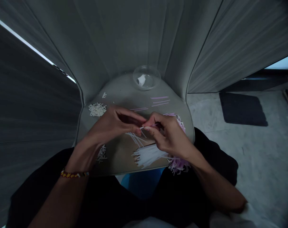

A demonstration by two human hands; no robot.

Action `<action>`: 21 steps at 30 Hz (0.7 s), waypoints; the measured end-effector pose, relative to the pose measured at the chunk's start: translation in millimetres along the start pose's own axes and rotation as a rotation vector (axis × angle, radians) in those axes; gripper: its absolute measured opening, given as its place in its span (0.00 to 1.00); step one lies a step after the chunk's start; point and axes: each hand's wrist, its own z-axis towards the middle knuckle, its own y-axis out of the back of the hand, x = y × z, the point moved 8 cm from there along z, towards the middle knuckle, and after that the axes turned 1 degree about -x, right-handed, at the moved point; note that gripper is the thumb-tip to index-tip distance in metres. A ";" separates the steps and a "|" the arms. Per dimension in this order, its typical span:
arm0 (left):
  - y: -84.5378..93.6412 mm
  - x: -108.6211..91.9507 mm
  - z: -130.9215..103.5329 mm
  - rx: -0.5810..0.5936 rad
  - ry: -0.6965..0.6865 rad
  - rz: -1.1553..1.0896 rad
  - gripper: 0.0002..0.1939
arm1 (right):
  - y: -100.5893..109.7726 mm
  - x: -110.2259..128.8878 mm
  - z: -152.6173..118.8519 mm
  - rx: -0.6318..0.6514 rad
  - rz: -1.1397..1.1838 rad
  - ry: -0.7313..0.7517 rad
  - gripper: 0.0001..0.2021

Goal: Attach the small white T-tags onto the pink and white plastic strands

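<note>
Over the middle of a chair seat (120,158), my left hand (117,122) and my right hand (166,131) meet at the fingertips. My right thumb and forefinger pinch a thin strip, pinkish inside the hand, with a white end (142,128) sticking out. The left thumb and fingertips close on that white end; their exact contact is partly hidden. Below my hands lie loose white strips (135,138) and a thick bundle of white strips (150,155). Pink-purple strips (161,101) lie beyond, and piles of folded purple-and-white pieces (179,165) flank my right hand.
A clear round bowl (155,77) holding a white scrap (141,80) stands by the backrest (134,34). Short cream pieces (97,109) and white pieces (101,153) are heaped at left. A blue container (142,183) is under the seat; a dark mat (243,109) lies on the floor.
</note>
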 end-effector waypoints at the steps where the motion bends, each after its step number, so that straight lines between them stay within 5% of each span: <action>1: -0.2 1.6 0.5 0.005 0.004 -0.009 0.18 | 0.1 -0.2 0.1 0.001 0.003 0.005 0.05; 21: -3.2 -2.0 0.1 -0.022 -0.069 0.041 0.09 | -4.2 -2.3 1.7 0.055 0.003 0.004 0.07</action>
